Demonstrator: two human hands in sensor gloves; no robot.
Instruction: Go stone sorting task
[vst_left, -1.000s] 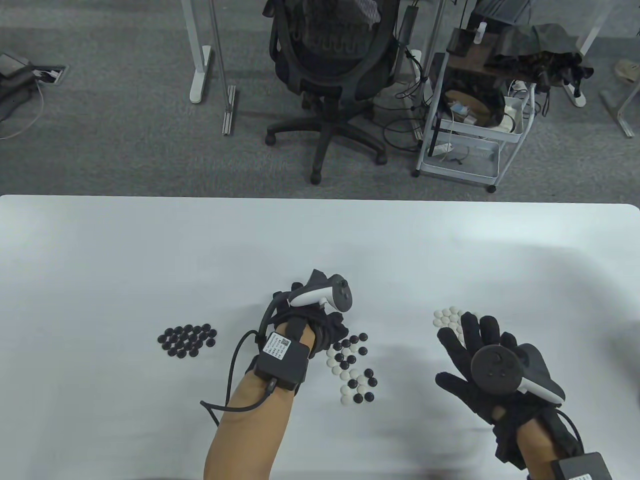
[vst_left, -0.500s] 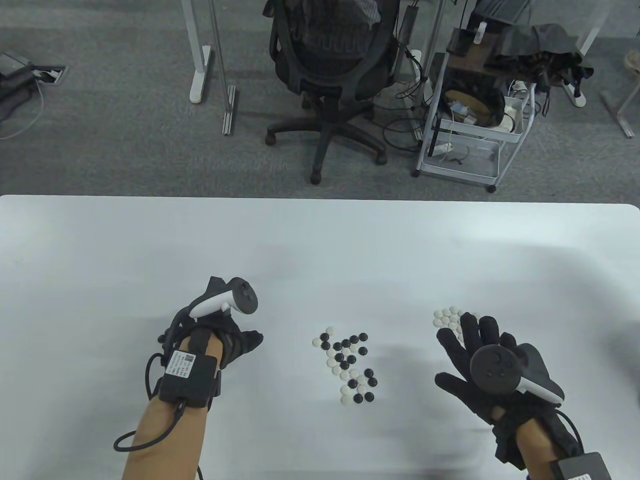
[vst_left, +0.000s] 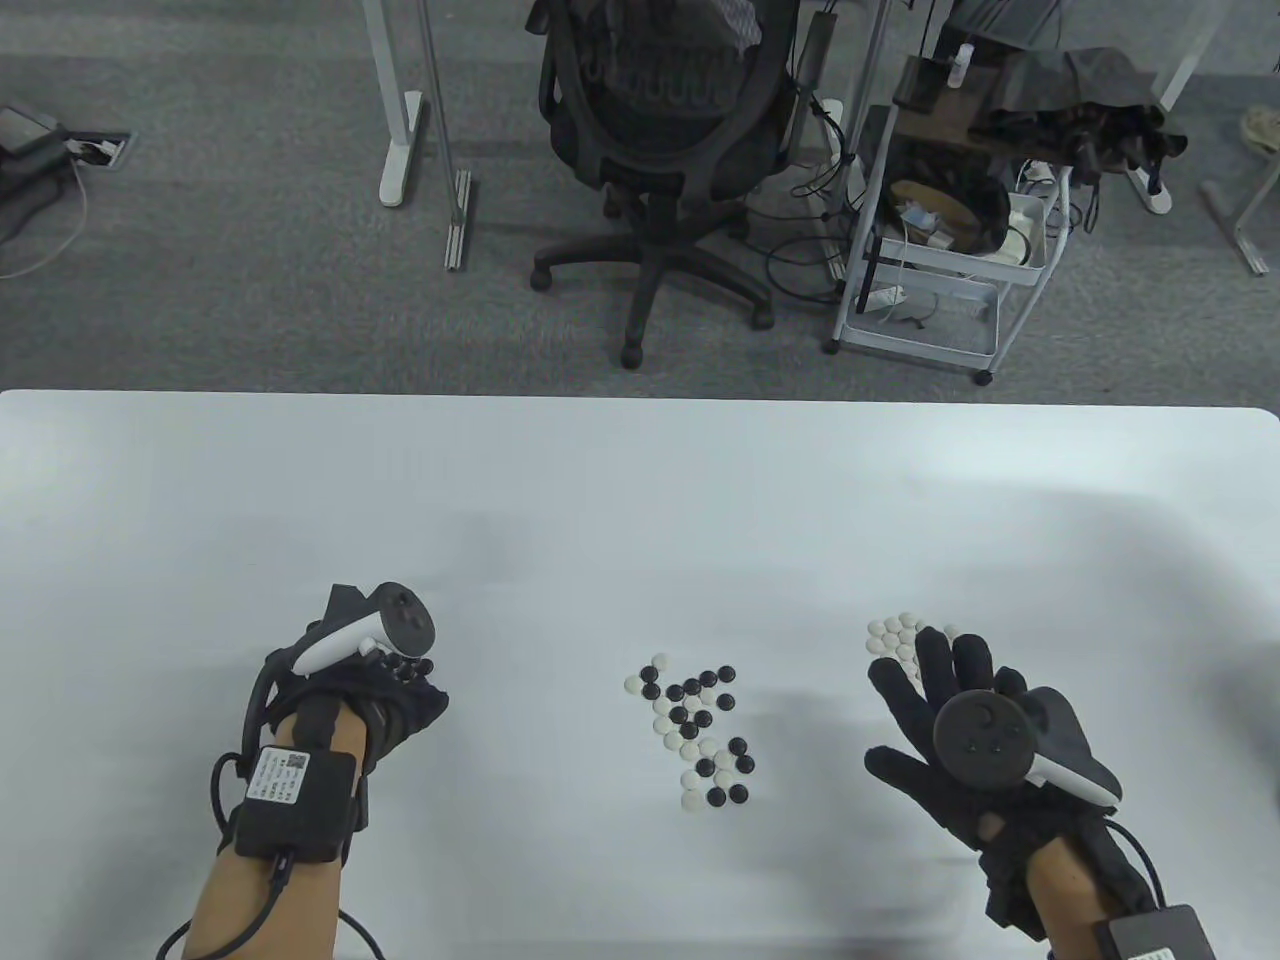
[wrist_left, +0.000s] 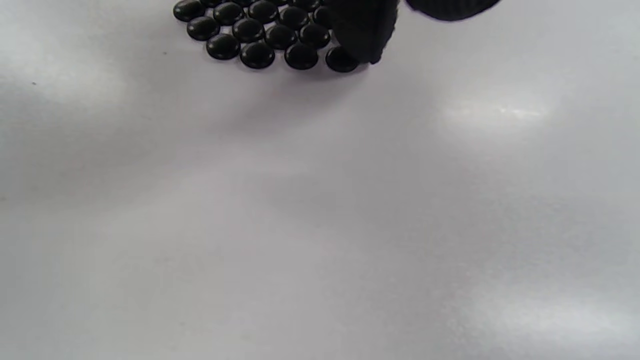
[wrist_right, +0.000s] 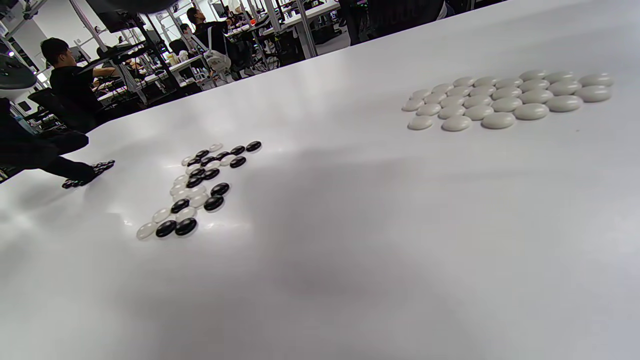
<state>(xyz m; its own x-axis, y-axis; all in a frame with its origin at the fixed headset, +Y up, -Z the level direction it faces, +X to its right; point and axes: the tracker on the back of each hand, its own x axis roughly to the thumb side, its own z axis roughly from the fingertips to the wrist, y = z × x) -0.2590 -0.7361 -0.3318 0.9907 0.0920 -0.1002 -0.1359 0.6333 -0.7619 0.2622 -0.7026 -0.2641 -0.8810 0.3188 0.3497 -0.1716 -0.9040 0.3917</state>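
black pile: cluster of glossy black round go stones (wrist_left: 260, 35) on the white table (vst_left: 600, 500), left side; sorted, mostly hidden under the left hand in the table view
white pile: tight cluster of smooth white round go stones (wrist_right: 500, 100) on the right, just beyond the right hand's fingertips; sorted
mixed pile: scattered heap of black and white go stones (vst_left: 695, 725) at table centre between the two hands; unsorted, roughly a couple dozen left
left hand: black-gloved left hand (vst_left: 370, 690) over the black pile, one fingertip (wrist_left: 362, 35) down at the pile's edge, touching or just beside a stone; whether fingers are pinching or loose, cannot tell
right hand: black-gloved right hand (vst_left: 950, 720) beside the white pile, fingers spread and straight, holding nothing
progress: judged about halfway or a bit past; both colour piles well built
left to do: pick remaining centre stones, black to left, white to right
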